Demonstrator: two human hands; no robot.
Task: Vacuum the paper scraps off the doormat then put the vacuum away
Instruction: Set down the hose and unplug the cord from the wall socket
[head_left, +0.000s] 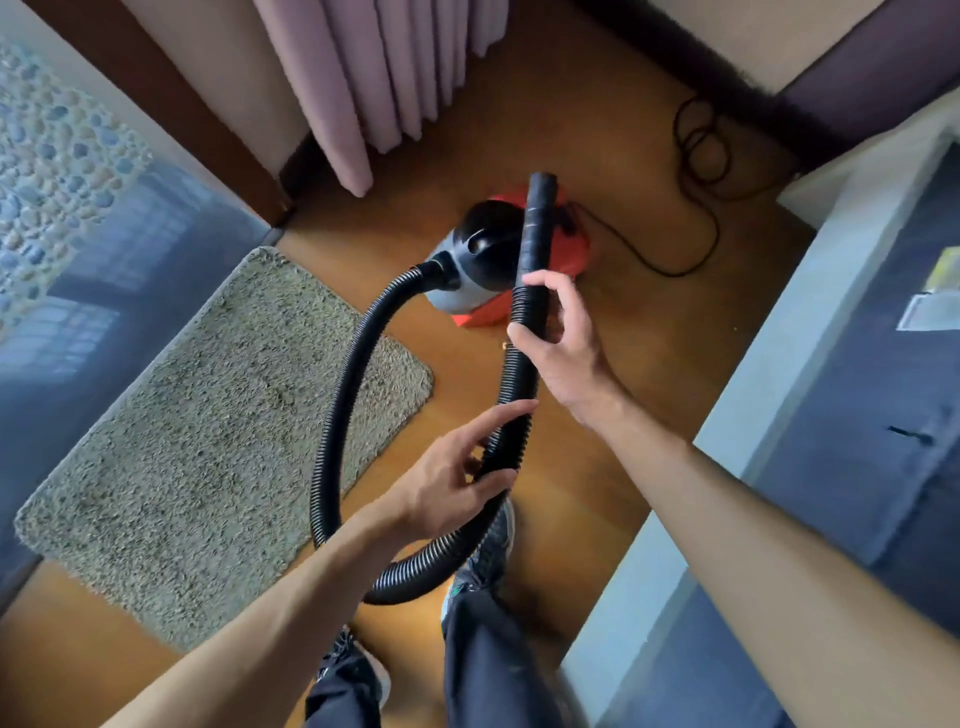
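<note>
A small vacuum (483, 260) with a grey and black top and a red base stands on the wooden floor beyond the doormat. Its black ribbed hose (332, 431) loops from the body down towards me and back up. My right hand (558, 343) grips the hose just below the black nozzle (537, 223), which points away from me over the vacuum. My left hand (457, 483) holds the hose lower down, thumb under it and fingers stretched along it. The beige shaggy doormat (208, 441) lies at the left; no paper scraps show on it.
A black power cord (696, 171) trails in loops on the floor behind the vacuum. Pink curtains (374, 78) hang at the back. A glass door (93, 291) runs along the left, a grey and white bed edge (779, 389) along the right. My feet stand below the hose loop.
</note>
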